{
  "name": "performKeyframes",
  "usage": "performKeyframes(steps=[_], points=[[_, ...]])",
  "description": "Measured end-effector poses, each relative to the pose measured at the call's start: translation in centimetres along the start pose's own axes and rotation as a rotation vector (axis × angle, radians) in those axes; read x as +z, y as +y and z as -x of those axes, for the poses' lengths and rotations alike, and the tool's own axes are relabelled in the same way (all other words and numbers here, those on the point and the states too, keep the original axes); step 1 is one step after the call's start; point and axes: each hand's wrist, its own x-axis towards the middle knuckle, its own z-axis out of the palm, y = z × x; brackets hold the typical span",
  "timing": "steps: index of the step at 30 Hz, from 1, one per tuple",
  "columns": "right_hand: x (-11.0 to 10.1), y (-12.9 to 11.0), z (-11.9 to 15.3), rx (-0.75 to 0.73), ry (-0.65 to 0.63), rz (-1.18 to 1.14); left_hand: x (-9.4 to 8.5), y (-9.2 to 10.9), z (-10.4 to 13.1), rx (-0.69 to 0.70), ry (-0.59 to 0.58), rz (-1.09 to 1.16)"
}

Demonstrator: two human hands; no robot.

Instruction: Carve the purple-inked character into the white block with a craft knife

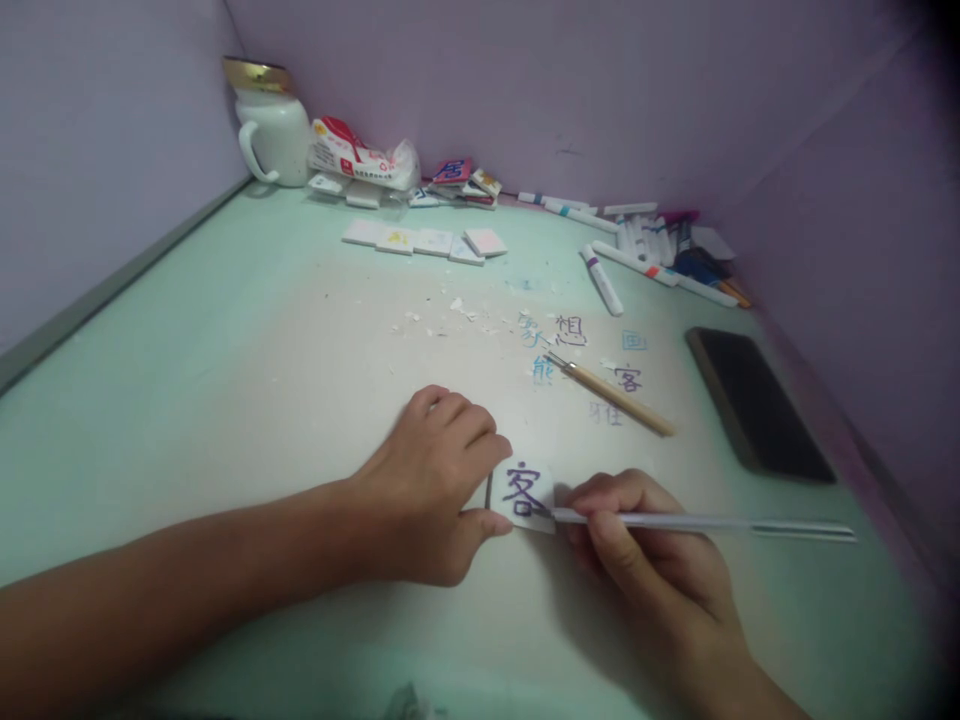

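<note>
A small white square block [547, 476] with a purple Chinese character on it lies flat on the table. My left hand [442, 490] is closed on its left side, the thumb at the near corner and the index finger at the far one. In my right hand [652, 560] is a slim, clear-barrelled pen [705, 521], pinched near its front end and slanting low to the right. Its dark tip meets the character's lower right. Beyond the block, a wood-handled carving tool [619, 397] rests on the table.
A dark phone [757, 405] lies at the right. Several markers [602, 280] are along the back right. White blocks [431, 241], a tissue pack [360, 155] and a lidded white mug [274, 135] stand at the back. White shavings [457, 304] and written characters [570, 330] mark the tabletop.
</note>
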Motion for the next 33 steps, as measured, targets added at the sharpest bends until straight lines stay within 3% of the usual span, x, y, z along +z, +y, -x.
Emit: performKeyframes(steps=[7, 18, 24, 33], points=[[-0.1, 0.0, -0.1, 0.061, -0.024, -0.053, 0.0, 0.0, 0.0, -0.002, 0.001, -0.002], [0.4, -1.0, -0.5, 0.228, 0.243, -0.358, 0.1, 0.1, 0.0, -0.009, -0.008, 0.001], [-0.3, -1.0, -1.1, 0.281, 0.24, -0.466, 0.1, 0.0, 0.0, -0.009, -0.01, 0.004], [0.2, -0.9, -1.2, 0.219, 0.226, -0.292, 0.0, 0.0, 0.1, -0.008, -0.041, 0.013]])
